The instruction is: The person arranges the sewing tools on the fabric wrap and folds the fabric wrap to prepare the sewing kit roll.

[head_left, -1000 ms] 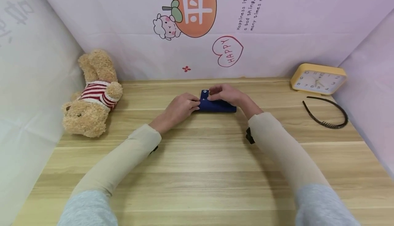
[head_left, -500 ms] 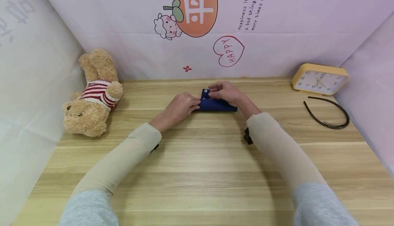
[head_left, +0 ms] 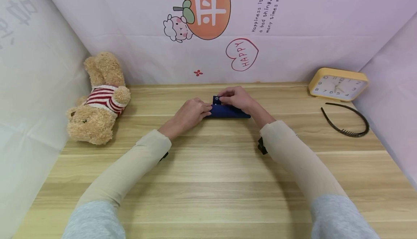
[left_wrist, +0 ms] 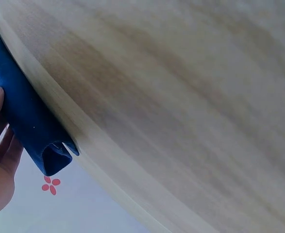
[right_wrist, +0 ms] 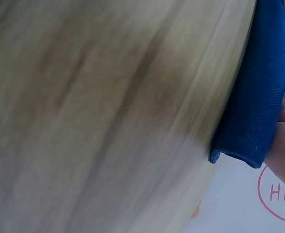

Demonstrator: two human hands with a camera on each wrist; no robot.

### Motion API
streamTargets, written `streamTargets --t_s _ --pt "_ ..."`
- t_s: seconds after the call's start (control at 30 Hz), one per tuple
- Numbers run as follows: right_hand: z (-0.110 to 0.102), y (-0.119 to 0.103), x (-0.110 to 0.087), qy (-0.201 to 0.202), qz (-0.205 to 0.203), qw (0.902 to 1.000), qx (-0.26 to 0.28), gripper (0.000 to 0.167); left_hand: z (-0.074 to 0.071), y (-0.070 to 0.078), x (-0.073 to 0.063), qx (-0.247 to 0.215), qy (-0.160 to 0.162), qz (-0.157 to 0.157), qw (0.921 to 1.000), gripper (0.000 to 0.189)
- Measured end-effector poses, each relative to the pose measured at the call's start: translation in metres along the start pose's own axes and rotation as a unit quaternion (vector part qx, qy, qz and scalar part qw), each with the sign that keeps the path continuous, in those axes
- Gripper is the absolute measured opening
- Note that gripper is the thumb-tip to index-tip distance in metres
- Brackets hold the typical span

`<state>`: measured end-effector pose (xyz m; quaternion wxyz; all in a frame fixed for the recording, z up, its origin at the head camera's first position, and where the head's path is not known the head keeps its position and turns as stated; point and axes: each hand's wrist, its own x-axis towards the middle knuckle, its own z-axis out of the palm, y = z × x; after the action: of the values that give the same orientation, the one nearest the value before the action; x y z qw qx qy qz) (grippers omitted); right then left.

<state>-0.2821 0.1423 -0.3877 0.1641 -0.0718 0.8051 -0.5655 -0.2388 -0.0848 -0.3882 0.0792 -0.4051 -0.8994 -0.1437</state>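
A dark blue folded case (head_left: 229, 112) lies near the back of the table, with a short strap (head_left: 215, 100) carrying a metal snap sticking up from its far side. Thumb and fingers of my left hand (head_left: 191, 111) grip the left end of the case. My right hand (head_left: 240, 98) pinches the strap beside the snap, its wrist arching over the case's right part. In the left wrist view the case (left_wrist: 28, 104) looks rolled, with a hollow open end. The right wrist view shows its other end (right_wrist: 256, 97), curved and partly open, with fingers behind it.
A teddy bear (head_left: 97, 101) in a striped top lies at the left wall. At the right stand a yellow clock (head_left: 338, 84) and, before it, a black headband (head_left: 350, 132). A printed white backdrop (head_left: 146, 58) rises behind the table (head_left: 208, 181).
My right hand has shifted slightly left along the strap, its fingertips now beside the snap. The left hand keeps its grip, and the case stays in nearly the same place.
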Motion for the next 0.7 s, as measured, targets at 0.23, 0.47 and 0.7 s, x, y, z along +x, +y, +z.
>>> streamTargets --t_s 0.23,0.47,0.7 --pt "-0.0016 -0.0006 -0.0042 -0.006 -0.012 0.9995 -0.027 0.022 0.0000 0.0001 -0.0001 -0.001 -0.002 -0.002 1.0000 0.025" --pt "-0.0019 -0.0021 -0.0073 -0.022 -0.026 0.9981 -0.052 0.022 -0.0014 0.0011 -0.0003 -0.005 -0.004 -0.006 1.0000 0.026" --pt "-0.0027 0.0007 -0.0069 -0.032 -0.026 0.9965 -0.072 0.021 -0.0018 0.0021 -0.0003 -0.006 -0.004 -0.005 1.0000 0.026"
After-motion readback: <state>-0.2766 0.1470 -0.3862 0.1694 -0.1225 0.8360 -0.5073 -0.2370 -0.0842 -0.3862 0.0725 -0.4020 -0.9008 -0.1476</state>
